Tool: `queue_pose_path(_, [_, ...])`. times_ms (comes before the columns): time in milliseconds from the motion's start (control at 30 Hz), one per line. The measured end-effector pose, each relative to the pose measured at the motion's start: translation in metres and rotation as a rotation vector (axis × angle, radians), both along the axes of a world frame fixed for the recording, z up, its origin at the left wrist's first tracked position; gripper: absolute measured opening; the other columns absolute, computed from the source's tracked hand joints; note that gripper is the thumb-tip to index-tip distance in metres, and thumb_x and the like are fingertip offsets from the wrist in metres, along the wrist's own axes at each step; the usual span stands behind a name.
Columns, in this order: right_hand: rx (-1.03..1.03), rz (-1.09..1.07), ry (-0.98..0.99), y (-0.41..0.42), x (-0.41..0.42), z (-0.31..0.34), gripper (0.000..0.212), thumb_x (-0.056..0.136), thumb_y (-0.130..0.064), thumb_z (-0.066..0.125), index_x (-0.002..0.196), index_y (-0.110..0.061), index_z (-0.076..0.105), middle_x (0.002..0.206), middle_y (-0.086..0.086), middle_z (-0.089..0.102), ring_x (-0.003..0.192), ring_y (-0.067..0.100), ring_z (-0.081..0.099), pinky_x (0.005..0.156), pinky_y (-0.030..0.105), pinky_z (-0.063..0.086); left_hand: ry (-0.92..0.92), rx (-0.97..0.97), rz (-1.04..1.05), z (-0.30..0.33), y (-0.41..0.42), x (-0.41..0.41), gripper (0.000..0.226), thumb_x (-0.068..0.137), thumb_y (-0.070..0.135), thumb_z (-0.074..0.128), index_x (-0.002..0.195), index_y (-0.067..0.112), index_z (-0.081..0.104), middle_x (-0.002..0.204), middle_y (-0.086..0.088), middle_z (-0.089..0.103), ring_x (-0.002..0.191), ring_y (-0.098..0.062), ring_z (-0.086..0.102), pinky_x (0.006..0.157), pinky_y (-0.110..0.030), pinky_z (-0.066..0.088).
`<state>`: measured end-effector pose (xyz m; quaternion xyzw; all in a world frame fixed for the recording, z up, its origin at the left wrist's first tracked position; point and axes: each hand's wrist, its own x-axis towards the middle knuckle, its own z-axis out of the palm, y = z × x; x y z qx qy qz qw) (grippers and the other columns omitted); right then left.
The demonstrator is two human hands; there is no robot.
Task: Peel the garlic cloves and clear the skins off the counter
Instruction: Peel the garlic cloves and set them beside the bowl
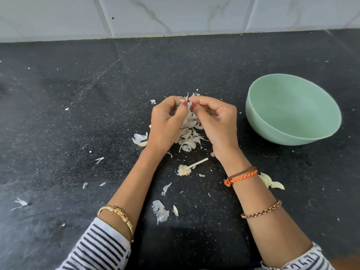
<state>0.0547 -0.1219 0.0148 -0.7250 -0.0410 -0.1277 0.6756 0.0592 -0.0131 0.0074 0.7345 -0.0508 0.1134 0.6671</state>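
My left hand (167,121) and my right hand (216,117) meet over the middle of the black counter (78,114). Both pinch a small garlic clove (187,102) between thumbs and fingertips; the clove is mostly hidden by the fingers, with white skin sticking out. Under the hands lies a pile of garlic skins (190,136). A bare garlic stalk with its root base (188,168) lies just nearer me. Loose skins (160,210) are scattered toward the front edge.
A pale green bowl (292,108) stands to the right of my hands; its inside is not visible. Two pale pieces (271,182) lie by my right forearm, another skin piece (140,139) left of the pile. A white tiled wall (175,14) closes the back.
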Motion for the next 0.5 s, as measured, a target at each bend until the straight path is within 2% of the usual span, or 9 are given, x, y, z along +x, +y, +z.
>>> queue_pose_path(167, [0.118,0.044,0.120,0.0007,-0.0012,0.0027,0.017,0.087,-0.001,0.060,0.100,-0.004,0.070,0.087,0.001,0.071,0.076,0.006,0.065,0.061,0.014,0.049,-0.030,0.012,0.004,-0.0032,0.0018,0.0022,0.019,0.088,0.017,0.050,0.072,0.022,0.058,0.052,0.020,0.047,0.052,0.002,0.038,0.055,-0.010,0.033])
queue_pose_path(267, [0.155,0.069,0.169,-0.0012,-0.0020,0.0045,0.015,0.086,-0.003,0.062,0.100,-0.003,0.069,0.087,0.003,0.070,0.074,0.003,0.064,0.061,0.013,0.048,-0.039,0.026,-0.019,-0.0044,0.0022,0.0030,0.021,0.090,0.014,0.049,0.073,0.023,0.057,0.054,0.022,0.050,0.052,0.003,0.040,0.055,-0.010,0.033])
queue_pose_path(400, [0.216,0.060,0.271,-0.0023,-0.0008,0.0054,0.011,0.087,-0.005,0.060,0.090,-0.008,0.070,0.080,-0.001,0.068,0.074,0.005,0.060,0.064,0.018,0.050,-0.025,0.039,-0.005,-0.0063,0.0017,0.0035,0.024,0.093,0.009,0.048,0.073,0.020,0.057,0.055,0.019,0.049,0.051,0.003,0.039,0.055,-0.009,0.032])
queue_pose_path(500, [0.257,0.047,0.300,-0.0040,-0.0010,0.0069,0.018,0.088,-0.003,0.056,0.084,-0.014,0.069,0.078,-0.001,0.066,0.073,0.007,0.058,0.066,0.021,0.051,-0.017,0.022,0.042,-0.0064,0.0029,0.0030,0.023,0.091,0.012,0.048,0.069,0.017,0.053,0.058,0.013,0.042,0.051,0.001,0.034,0.053,-0.011,0.031])
